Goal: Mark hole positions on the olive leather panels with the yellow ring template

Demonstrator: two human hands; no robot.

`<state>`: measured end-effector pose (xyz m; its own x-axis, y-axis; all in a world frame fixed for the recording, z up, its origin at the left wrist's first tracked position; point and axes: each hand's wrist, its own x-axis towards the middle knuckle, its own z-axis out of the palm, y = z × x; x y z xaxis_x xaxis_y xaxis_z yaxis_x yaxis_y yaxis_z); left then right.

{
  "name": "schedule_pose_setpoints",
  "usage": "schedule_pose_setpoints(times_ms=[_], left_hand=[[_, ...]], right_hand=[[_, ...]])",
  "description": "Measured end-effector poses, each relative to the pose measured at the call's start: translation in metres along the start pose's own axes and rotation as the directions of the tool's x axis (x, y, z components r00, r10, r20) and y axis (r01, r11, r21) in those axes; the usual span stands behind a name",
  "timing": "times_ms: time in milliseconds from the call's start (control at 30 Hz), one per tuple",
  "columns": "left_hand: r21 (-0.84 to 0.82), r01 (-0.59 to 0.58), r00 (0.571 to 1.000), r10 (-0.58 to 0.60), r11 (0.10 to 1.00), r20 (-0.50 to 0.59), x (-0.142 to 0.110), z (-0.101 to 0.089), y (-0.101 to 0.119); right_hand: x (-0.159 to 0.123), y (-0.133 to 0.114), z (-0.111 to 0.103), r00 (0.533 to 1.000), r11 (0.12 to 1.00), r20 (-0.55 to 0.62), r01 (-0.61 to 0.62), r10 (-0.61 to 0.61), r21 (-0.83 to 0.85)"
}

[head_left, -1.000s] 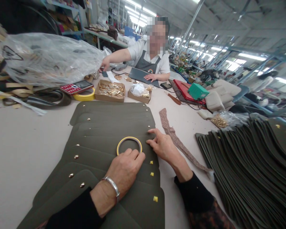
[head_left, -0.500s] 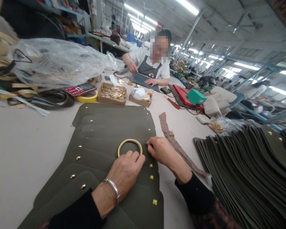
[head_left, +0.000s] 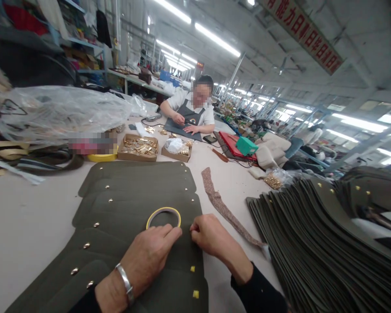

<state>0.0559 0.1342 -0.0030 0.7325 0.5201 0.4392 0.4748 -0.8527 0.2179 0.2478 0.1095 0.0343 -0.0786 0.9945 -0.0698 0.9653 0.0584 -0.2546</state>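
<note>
My left hand (head_left: 150, 252), with a silver bangle at the wrist, grips a thin roll of yellow tape (head_left: 164, 209) above overlapping dark olive panels (head_left: 140, 182). Its fingers are closed over the roll's near side. My right hand (head_left: 210, 234) is pinched shut at the right edge of the panels, just right of the roll. Whatever sits between its fingertips is too small or hidden to make out. Gold studs (head_left: 86, 245) dot the panels' left side, and small yellow tape pieces (head_left: 193, 269) stick to the right side.
Right of me a thick row of olive panels (head_left: 293, 234) leans in a stack. A brown speckled strip (head_left: 221, 204) lies between. Beyond are boxes of gold metal parts (head_left: 138, 147), a plastic bag (head_left: 61, 111), a green box (head_left: 246, 146) and a co-worker (head_left: 189, 113) handling a dark panel.
My right hand's spread fingers have closed into a pinch at the panel edge. My left hand keeps the tape roll. My view has tilted upward. The co-worker's reaching arm has come back over their panel.
</note>
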Motion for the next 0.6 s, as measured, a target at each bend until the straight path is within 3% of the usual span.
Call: schedule_pose_setpoints(times_ms=[167,300,467,600], left_hand=[[-0.167,-0.016,0.982,-0.016,0.986,-0.190,0.001,0.000,-0.004],[-0.204,-0.005,0.973,-0.043,0.979,-0.227,0.003,-0.005,-0.003],[-0.197,0.034,0.976,-0.075,0.980,-0.206,0.002,-0.008,0.003],[-0.156,0.020,0.978,-0.052,0.988,-0.201,0.001,-0.005,0.005]], right_hand=[[-0.020,0.008,0.002,0.990,0.965,-0.121,-0.036,0.070,0.261],[-0.029,0.002,-0.004,0.960,0.847,-0.267,0.073,0.084,0.527],[-0.031,-0.011,0.000,0.904,0.825,-0.385,0.355,-0.184,0.439],[-0.027,-0.013,0.009,0.863,0.823,-0.426,0.438,-0.272,0.362]])
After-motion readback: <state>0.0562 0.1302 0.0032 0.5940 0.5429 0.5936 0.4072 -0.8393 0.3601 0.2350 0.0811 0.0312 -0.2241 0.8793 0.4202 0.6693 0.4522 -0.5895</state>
